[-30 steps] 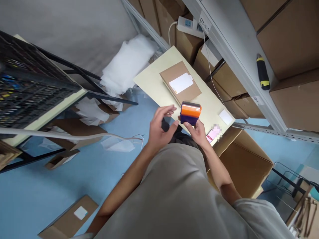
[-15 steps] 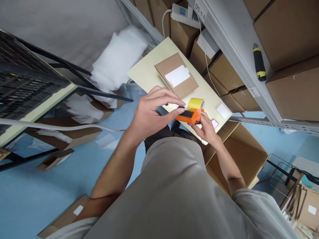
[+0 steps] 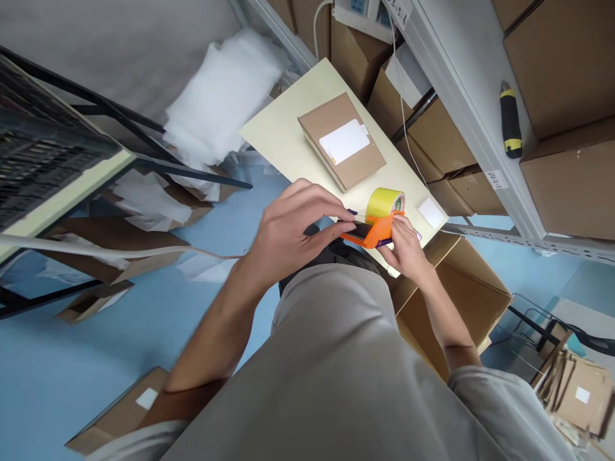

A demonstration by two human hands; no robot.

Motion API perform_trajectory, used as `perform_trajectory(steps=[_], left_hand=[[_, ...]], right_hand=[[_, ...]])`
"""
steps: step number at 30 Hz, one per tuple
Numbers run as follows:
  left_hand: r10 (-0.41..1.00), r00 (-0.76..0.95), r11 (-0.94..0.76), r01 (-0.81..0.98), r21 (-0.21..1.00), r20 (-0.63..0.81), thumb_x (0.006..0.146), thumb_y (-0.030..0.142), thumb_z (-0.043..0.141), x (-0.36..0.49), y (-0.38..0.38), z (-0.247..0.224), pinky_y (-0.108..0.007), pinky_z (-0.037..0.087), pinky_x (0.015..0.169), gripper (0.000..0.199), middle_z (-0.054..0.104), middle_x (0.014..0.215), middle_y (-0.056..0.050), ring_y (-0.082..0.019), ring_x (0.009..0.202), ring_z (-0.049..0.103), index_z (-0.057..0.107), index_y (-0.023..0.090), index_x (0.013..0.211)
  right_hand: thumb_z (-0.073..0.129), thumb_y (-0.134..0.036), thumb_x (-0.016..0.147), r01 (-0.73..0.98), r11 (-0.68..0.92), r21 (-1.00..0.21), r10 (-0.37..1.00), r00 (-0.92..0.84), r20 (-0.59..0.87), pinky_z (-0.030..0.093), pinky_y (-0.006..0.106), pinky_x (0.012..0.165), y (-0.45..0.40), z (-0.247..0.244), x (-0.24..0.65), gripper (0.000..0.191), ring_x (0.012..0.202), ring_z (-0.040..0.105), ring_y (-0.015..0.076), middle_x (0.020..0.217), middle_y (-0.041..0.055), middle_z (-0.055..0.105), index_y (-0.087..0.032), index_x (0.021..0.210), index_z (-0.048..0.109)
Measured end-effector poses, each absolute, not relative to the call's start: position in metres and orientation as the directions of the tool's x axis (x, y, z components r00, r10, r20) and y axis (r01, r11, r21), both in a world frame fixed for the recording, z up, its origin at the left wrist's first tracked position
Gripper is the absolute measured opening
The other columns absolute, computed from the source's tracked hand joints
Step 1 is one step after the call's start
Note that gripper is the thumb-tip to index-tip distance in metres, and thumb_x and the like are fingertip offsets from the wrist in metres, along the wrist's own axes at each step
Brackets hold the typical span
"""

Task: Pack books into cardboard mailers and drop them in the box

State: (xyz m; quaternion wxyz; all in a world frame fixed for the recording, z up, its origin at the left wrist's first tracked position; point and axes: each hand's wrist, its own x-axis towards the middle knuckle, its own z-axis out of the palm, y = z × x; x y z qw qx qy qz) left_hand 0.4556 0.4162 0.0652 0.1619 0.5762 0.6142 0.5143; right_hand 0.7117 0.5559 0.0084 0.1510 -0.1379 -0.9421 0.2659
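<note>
Tape dispenser (image 3: 380, 232), off the carton's (image 3: 358, 164) near side, looks light and stiff, best held by its body. Right grip (image 3: 407, 248) holds its roll end; left grip (image 3: 298, 228) narrow at front, pinch unclear.

"What's different with the left hand (image 3: 300, 232)?"
"A second ago it was open beside the dispenser (image 3: 378, 233); now its thumb and fingertips draw together at one end."
"And the dispenser?"
"It's turned in the right hand (image 3: 408, 247); the yellow roll (image 3: 381, 203), hidden then, shows."

Tape disp. (image 3: 378, 233) in R hand (image 3: 407, 248)
</note>
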Motion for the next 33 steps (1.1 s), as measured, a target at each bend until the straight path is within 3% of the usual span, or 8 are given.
perform_trajectory(steps=[3,6,13,20,23,27,30,33], left_hand=[[0.833,-0.313,-0.216,0.574,0.789,0.456,0.108,0.035,0.079,0.458,0.413,0.068,-0.036,0.064,0.084,0.013,0.084,0.096,0.001,-0.018,0.089,0.077,0.079,0.030,0.120],[0.787,-0.286,-0.277,0.627,0.728,0.546,0.105,0.026,0.082,0.457,0.410,0.073,-0.036,0.063,0.084,0.014,0.084,0.098,0.002,-0.017,0.085,0.077,0.077,0.031,0.118],[0.769,-0.273,-0.275,0.675,0.685,0.578,0.109,0.031,0.076,0.463,0.394,0.067,-0.038,0.065,0.082,0.009,0.082,0.097,-0.001,-0.020,0.086,0.077,0.081,0.036,0.114],[0.649,-0.241,-0.311,0.781,0.541,0.722,0.107,0.019,0.073,0.476,0.391,0.073,-0.033,0.064,0.071,0.017,0.081,0.092,0.002,-0.018,0.079,0.074,0.078,0.034,0.115],[0.642,-0.265,-0.300,0.777,0.553,0.719,0.106,0.015,0.074,0.474,0.389,0.072,-0.033,0.062,0.072,0.017,0.081,0.094,0.001,-0.017,0.079,0.074,0.076,0.030,0.114],[0.647,-0.555,-0.086,0.629,0.773,0.523,0.109,0.035,0.074,0.466,0.386,0.024,-0.041,0.062,0.086,0.004,0.077,0.096,-0.004,-0.022,0.087,0.074,0.076,0.031,0.107],[0.678,-0.679,0.063,0.436,0.898,0.282,0.110,0.052,0.069,0.461,0.396,-0.048,-0.041,0.062,0.091,0.027,0.076,0.097,-0.005,-0.023,0.092,0.073,0.075,0.028,0.101],[0.689,-0.721,0.169,0.249,0.954,0.066,0.107,0.061,0.067,0.461,0.414,-0.126,-0.038,0.062,0.089,0.037,0.077,0.102,-0.007,-0.022,0.093,0.072,0.075,0.025,0.101]], right_hand=[[0.053,-0.026,0.112,0.164,0.868,-0.469,0.305,-0.920,0.244,0.060,0.058,0.103,0.556,0.014,0.711,0.026,0.108,0.075,0.0337,0.115,0.0149,0.080,-0.020,0.133,0.067],[0.053,-0.024,0.112,0.143,0.910,-0.389,0.264,-0.924,0.278,0.059,0.054,0.096,0.556,0.022,0.711,0.020,0.100,0.073,0.0315,0.105,0.0125,0.078,-0.020,0.123,0.068],[0.050,-0.029,0.116,0.163,0.958,-0.236,0.243,-0.899,0.365,0.058,0.048,0.088,0.555,0.031,0.711,0.021,0.087,0.068,0.0271,0.091,0.0087,0.072,-0.022,0.110,0.069],[0.050,-0.032,0.116,0.145,0.939,-0.313,0.252,-0.908,0.335,0.060,0.052,0.098,0.550,0.021,0.717,0.022,0.093,0.072,0.0281,0.098,0.0091,0.077,-0.023,0.115,0.070],[0.053,-0.029,0.115,0.133,0.919,-0.372,0.250,-0.925,0.287,0.060,0.054,0.102,0.555,0.010,0.729,0.019,0.092,0.073,0.0280,0.097,0.0086,0.079,-0.023,0.117,0.070],[0.056,-0.038,0.116,0.270,0.861,-0.430,0.350,-0.929,0.119,0.064,0.054,0.101,0.573,-0.014,0.760,0.022,0.098,0.075,0.0315,0.098,0.0122,0.079,-0.021,0.114,0.069],[0.054,-0.052,0.117,0.445,0.810,-0.381,0.439,-0.892,-0.109,0.066,0.054,0.097,0.582,-0.046,0.777,0.036,0.102,0.076,0.0354,0.094,0.0145,0.078,-0.020,0.107,0.068],[0.049,-0.054,0.118,0.561,0.781,-0.275,0.493,-0.824,-0.280,0.065,0.054,0.098,0.578,-0.088,0.774,0.044,0.098,0.076,0.0353,0.092,0.0161,0.077,-0.017,0.106,0.069]])
